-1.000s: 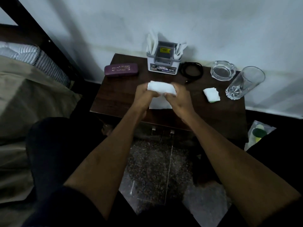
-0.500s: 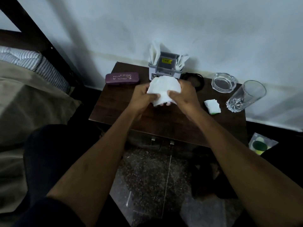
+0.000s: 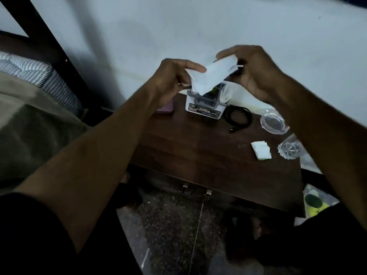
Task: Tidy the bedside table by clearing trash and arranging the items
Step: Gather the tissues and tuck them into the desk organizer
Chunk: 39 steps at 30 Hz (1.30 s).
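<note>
I hold a white tissue (image 3: 210, 76) in the air above the back of the dark wooden bedside table (image 3: 198, 155). My left hand (image 3: 172, 80) pinches its left side and my right hand (image 3: 256, 70) pinches its right side. Right under the tissue stands a white and grey organizer box (image 3: 204, 104) with papers in it. A small folded white tissue (image 3: 261, 150) lies on the table at the right. A purple glasses case (image 3: 164, 110) is mostly hidden behind my left wrist.
A coiled black cable (image 3: 238, 118), a glass ashtray (image 3: 274, 121) and a drinking glass (image 3: 291, 148) sit on the table's right side. A plastic bag with green things (image 3: 315, 201) lies on the floor at right. A bed (image 3: 29, 116) is at left.
Both hands have lifted the tissue from just above the tabletop up and back, over the organizer box. The tissue now hangs spread between the two hands.
</note>
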Motion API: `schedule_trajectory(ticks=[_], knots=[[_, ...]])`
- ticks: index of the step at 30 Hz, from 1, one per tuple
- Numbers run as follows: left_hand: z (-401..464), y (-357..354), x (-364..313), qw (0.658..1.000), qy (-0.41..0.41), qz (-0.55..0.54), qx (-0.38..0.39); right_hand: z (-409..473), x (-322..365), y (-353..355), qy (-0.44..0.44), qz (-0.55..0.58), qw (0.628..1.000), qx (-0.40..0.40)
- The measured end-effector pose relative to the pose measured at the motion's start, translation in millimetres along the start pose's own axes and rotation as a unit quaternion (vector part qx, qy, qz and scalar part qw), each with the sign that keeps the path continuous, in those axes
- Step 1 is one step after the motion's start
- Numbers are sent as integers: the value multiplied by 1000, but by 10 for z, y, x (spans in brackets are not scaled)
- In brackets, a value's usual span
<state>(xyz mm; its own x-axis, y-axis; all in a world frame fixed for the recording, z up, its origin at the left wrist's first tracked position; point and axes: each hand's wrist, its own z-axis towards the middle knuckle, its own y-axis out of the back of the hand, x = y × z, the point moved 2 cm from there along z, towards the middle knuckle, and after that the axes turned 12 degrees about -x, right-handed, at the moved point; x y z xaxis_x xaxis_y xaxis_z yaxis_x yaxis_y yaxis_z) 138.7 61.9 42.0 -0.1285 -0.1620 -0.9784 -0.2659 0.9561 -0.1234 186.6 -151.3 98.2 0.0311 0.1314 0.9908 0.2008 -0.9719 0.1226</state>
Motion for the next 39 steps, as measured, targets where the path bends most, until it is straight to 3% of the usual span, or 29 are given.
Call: schedule_trajectory(ticks=[2, 4, 9, 10, 12, 15, 20, 23, 26, 29, 33, 35, 39], knots=[[79, 16, -44, 1000, 2, 7, -2, 125, 47, 43, -39, 13, 999, -4], [120, -26, -101, 1000, -9, 9, -5, 259, 52, 44, -42, -43, 998, -6], [206, -133, -102, 999, -17, -7, -48, 475, 14, -18, 90, -181, 979, 21], [206, -132, -96, 998, -18, -7, -66, 517, 26, -8, 139, -236, 962, 0], [211, -95, -54, 995, -22, -10, -96, 582, 63, -19, 235, -388, 889, -64], [230, -1, 75, 993, -21, -28, -114, 663, 38, -90, 313, -513, 796, -69], [225, 75, 297, 993, -9, -25, -118, 673, -165, -225, 341, -595, 727, -29], [207, 58, 336, 992, -20, -22, -126, 651, -229, -233, 371, -592, 714, -39], [215, -36, 340, 978, -93, 80, -167, 581, -176, -197, 413, -560, 714, -82], [194, -163, 362, 924, -211, 271, -168, 495, -105, -100, 443, -544, 701, -123], [218, -358, 428, 853, -217, 460, -117, 457, -144, 10, 447, -557, 688, -130], [266, -394, 466, 838, -213, 487, -122, 457, -242, -7, 455, -577, 671, -100], [356, -356, 490, 855, -193, 452, -165, 561, -407, -100, 444, -603, 659, -64]])
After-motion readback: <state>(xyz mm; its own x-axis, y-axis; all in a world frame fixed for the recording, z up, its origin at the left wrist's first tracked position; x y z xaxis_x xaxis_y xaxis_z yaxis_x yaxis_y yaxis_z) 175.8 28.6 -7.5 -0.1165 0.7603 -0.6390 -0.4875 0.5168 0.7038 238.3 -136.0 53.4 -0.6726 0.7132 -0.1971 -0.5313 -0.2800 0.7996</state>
